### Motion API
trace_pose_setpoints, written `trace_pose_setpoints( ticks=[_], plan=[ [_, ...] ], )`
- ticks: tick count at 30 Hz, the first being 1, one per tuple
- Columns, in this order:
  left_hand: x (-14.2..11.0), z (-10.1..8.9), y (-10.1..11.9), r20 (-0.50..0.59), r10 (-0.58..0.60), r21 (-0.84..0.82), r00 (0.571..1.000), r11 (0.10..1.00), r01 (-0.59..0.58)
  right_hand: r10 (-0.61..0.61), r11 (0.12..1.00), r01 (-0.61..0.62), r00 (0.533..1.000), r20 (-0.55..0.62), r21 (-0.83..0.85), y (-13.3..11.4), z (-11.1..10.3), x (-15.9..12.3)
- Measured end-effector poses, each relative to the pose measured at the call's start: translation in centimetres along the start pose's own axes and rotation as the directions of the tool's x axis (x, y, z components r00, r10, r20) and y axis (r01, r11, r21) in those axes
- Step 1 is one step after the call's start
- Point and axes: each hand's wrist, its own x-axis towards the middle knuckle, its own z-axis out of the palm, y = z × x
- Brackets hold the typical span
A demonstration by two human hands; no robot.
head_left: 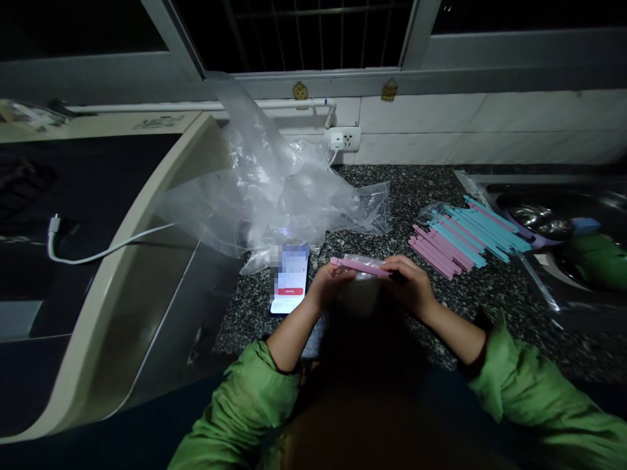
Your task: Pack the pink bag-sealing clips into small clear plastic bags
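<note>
Steady the pink stick [365,266] between left fingers [337,277], clamped on one end, and right fingers [400,265], clamped on the other. Pinch lightly to avoid creasing the clear plastic [361,288] against it, away from loose sticks [437,250] right of the fingers.

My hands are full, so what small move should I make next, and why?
Perhaps gently spread the crinkled clear plastic: it lies against the slim pink stick held between your left hand and right hand, and whether it's inside is unclear.
</note>
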Motion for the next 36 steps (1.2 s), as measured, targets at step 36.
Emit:
trace_pose_setpoints(
  ticks=[36],
  plan=[
    [-0.4, 0.3, 0.6, -0.147, 0.177, 0.147, 0.973, 0.977, -0.156, 0.472, 0.823, -0.556, 0.785, 0.402, 0.118, -0.4, 0.4, 0.5]
  ],
)
